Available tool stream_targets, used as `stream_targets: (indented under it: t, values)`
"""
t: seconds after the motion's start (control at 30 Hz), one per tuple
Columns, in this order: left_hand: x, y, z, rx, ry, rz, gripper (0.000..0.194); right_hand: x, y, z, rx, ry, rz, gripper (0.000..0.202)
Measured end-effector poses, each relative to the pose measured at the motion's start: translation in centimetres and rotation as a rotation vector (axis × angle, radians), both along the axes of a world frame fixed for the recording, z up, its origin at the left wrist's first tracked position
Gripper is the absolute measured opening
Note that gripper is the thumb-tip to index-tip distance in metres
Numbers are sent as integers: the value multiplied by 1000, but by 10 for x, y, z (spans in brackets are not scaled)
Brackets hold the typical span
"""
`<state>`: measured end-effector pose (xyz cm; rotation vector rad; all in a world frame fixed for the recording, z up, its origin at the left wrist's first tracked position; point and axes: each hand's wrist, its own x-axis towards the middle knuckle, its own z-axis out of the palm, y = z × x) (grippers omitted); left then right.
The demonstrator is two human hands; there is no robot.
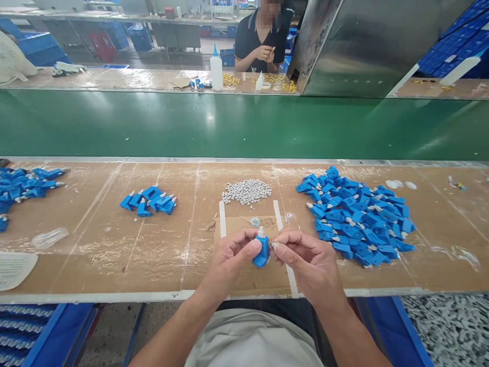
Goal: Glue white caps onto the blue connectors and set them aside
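Observation:
My left hand (237,255) is closed around a blue plastic part (261,253) with a pale tip pointing up. Close beside its right side, my right hand (305,257) pinches a tiny light-grey piece (274,245), partly hidden by the fingertips. Beyond both hands lies a heap of small grey pieces (246,191). Many similar blue parts (355,219) are piled to the right, a smaller group of blue parts (148,200) lies to the left, and another blue pile (23,186) sits at the far left. A small clear cup (254,222) stands just past my hands.
A green conveyor belt (153,125) runs across behind the cardboard-covered table (160,265). Across it, a person (263,41) handles a small item near a white bottle (216,71) and yellow pieces. Blue crates (395,326) stand below the table's front edge.

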<state>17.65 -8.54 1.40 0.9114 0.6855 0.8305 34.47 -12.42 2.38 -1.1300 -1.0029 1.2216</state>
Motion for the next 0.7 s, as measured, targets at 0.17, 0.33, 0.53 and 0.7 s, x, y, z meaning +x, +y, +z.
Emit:
stream_targets:
  t: [0.17,0.33,0.53,0.7]
  values:
    - [0,-2,-3,37,-9,13,28,-7,-3,-2,28,-35,-46,10]
    - [1,-2,-5,39,-13,25,28,-11,-3,-6,63,-89,-73,9]
    - [4,-4,-4,140,100,112,26,-14,-4,-2,95,-238,-133,9]
    - [2,-3,-3,358,246,165,22,-13,-3,-3,67,-221,-105,10]
